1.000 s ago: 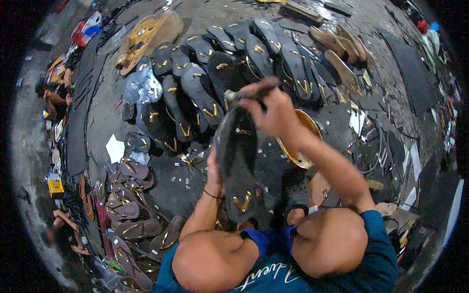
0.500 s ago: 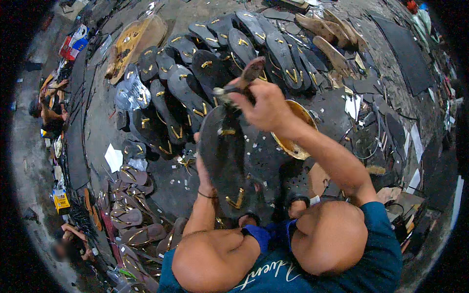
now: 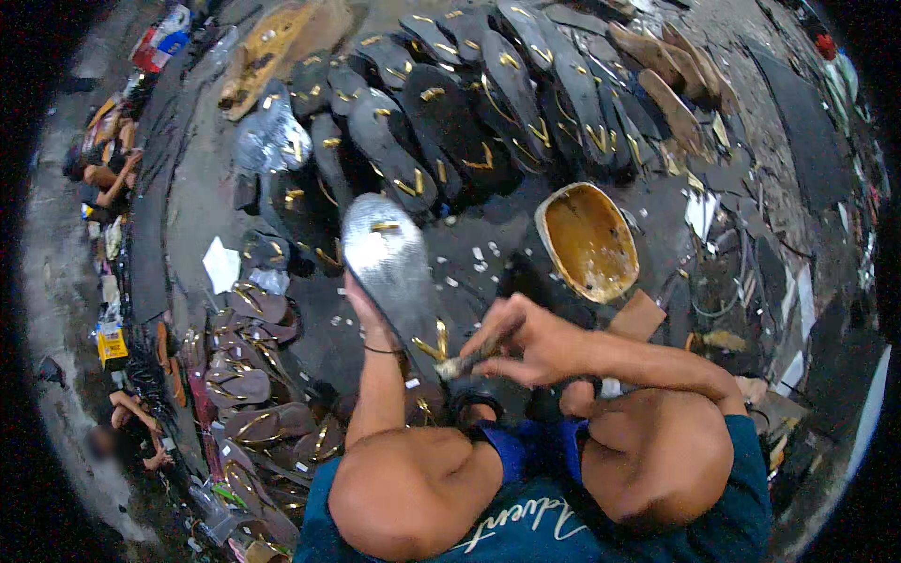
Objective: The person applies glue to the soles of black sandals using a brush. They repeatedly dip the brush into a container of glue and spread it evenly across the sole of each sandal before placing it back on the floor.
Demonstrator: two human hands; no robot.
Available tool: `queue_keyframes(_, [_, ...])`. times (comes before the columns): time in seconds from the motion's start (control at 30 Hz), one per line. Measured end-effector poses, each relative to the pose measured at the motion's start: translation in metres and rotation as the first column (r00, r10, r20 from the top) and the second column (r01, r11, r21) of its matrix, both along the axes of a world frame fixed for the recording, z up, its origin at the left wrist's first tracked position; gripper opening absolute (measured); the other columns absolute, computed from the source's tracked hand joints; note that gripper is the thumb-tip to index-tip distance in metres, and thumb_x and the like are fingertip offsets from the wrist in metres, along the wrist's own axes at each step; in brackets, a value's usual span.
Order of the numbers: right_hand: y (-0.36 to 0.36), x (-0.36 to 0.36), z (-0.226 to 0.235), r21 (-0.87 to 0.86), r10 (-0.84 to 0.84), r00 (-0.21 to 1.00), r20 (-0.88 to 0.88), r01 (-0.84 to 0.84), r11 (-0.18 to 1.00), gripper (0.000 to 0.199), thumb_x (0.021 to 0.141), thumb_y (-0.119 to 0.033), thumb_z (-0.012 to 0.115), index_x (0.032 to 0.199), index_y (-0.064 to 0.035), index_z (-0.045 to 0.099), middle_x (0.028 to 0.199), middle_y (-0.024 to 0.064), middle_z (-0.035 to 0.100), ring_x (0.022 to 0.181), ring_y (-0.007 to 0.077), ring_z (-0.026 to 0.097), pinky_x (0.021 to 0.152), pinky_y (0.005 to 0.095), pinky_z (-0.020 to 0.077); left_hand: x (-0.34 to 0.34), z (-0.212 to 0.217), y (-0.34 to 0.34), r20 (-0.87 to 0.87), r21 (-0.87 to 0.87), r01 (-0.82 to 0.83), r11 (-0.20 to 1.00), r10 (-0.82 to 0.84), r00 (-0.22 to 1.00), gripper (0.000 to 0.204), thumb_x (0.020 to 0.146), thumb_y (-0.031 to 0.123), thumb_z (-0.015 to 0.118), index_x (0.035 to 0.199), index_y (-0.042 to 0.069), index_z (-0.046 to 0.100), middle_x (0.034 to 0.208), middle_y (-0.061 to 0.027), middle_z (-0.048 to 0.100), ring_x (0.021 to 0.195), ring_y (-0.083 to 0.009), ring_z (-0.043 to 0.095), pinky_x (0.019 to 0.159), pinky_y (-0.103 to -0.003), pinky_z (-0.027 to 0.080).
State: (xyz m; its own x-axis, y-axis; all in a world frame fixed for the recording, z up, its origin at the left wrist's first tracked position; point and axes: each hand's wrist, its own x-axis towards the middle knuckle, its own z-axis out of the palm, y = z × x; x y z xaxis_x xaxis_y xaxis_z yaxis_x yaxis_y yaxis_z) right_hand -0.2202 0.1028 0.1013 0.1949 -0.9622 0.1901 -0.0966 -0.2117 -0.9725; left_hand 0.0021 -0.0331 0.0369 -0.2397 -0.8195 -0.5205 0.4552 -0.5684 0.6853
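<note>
My left hand (image 3: 369, 314) grips a dark sandal sole (image 3: 385, 249) by its left edge, with the sole tilted up in front of me. Its upper face shines as if wet, and gold strap ends stand out near the toe and heel. In my right hand (image 3: 542, 345) is a brush (image 3: 490, 347), held near the sole's lower end, its pale tip close to the gold straps. Whether the tip touches the sole is hard to tell. Beyond the right hand stands an oval tub (image 3: 601, 297) with a yellow-brown coating inside.
Dark soles with gold straps (image 3: 460, 113) lie in rows ahead. Finished-looking brown sandals (image 3: 249, 385) are heaped at left. Wooden foot-shaped forms (image 3: 671, 103) rest at far right, beside scraps and a dark sheet (image 3: 798, 122). Another person (image 3: 113, 174) sits at far left.
My right hand has come down with the brush from the sole's far end to its near end. The sole has tilted and now shines. The tub is in fuller view.
</note>
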Motion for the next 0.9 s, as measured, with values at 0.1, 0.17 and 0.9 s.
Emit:
queue_keyframes(0.1, [-0.005, -0.051, 0.003, -0.03, -0.516, 0.808, -0.284, 0.53, 0.847, 0.014, 0.086, -0.014, 0.067, 0.097, -0.005, 0.067, 0.085, 0.0068, 0.067, 0.082, 0.0211, 0.064, 0.075, 0.0357, 0.0491, 0.056, -0.021, 0.041, -0.33, 0.035, 0.175, 0.984, -0.154, 0.931, 0.056, 0.097, 0.043, 0.032, 0.13, 0.001, 0.049, 0.122, -0.0147, 0.059, 0.109, -0.0287, 0.059, 0.095, -0.042, 0.049])
queue_keyframes(0.17, [0.005, -0.101, -0.037, 0.065, -0.652, 0.622, -0.433, 0.743, 0.666, 0.021, 0.085, -0.024, 0.066, 0.099, -0.0082, 0.068, 0.084, 0.0125, 0.068, 0.079, 0.0272, 0.067, 0.069, 0.0357, 0.0519, 0.059, -0.025, 0.077, -0.293, 0.21, 0.131, 0.969, -0.065, 0.954, 0.055, 0.097, 0.043, 0.032, 0.129, 0.001, 0.05, 0.122, -0.0147, 0.059, 0.109, -0.0285, 0.06, 0.095, -0.042, 0.049])
queue_keyframes(0.9, [-0.065, -0.013, 0.029, -0.207, -0.216, 0.969, -0.116, 0.189, 0.96, 0.023, 0.081, -0.015, 0.071, 0.103, -0.0085, 0.067, 0.098, 0.013, 0.068, 0.091, 0.0282, 0.065, 0.082, 0.0377, 0.0496, -0.075, 0.066, 0.016, -0.215, -0.046, 0.236, 0.971, -0.24, 0.947, 0.051, 0.096, 0.042, 0.03, 0.118, 0.003, 0.056, 0.1, -0.0114, 0.065, 0.087, -0.0232, 0.063, 0.079, -0.039, 0.053])
